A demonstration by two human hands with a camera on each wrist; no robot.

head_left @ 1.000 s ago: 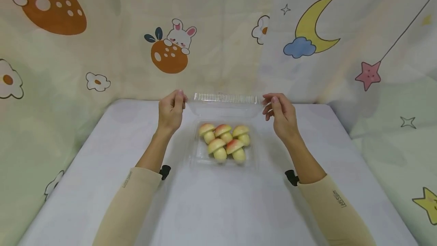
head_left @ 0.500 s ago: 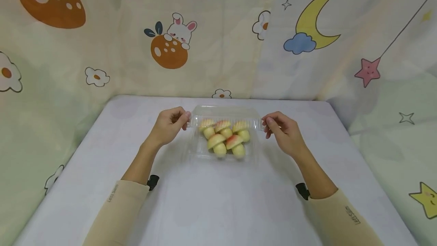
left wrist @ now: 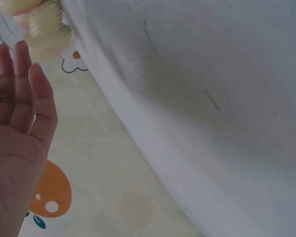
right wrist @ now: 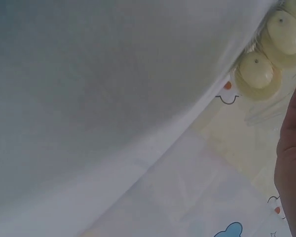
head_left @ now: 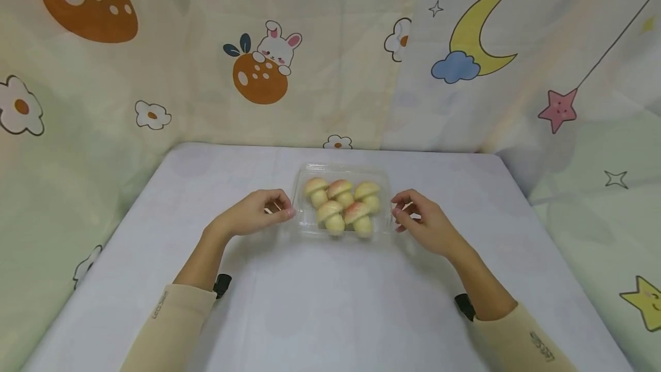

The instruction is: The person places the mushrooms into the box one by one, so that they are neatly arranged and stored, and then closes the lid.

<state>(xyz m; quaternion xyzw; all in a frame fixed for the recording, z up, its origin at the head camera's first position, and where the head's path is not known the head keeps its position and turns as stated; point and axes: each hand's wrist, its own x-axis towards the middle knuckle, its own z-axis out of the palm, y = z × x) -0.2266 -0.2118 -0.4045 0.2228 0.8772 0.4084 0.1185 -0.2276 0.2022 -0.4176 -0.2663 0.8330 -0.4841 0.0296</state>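
A clear plastic clamshell box (head_left: 343, 170) lies on the table with its lid down. Inside sit several mushroom-shaped buns (head_left: 330, 212), pale yellow with some reddish caps. By the box's left edge is my left hand (head_left: 258, 210), fingertips at or just beside the plastic. Its fingers look fairly straight in the left wrist view. On the opposite side my right hand (head_left: 426, 224) is loosely bent, fingertips close to the right edge. Whether either hand touches the lid is hard to tell. Only part of the right hand (right wrist: 293, 153) shows in the right wrist view.
A white cloth covers the table (head_left: 330, 314). Behind it and along the sides hangs a printed curtain (head_left: 335, 62) with rabbits, flowers, a moon and stars. A dark wrist strap piece (head_left: 222, 285) shows beside the left sleeve (head_left: 170, 326).
The lid, raised at the back one second ago, has swung forward and down over the buns. Both hands came down and nearer with it, from pinching its corners to beside the box.
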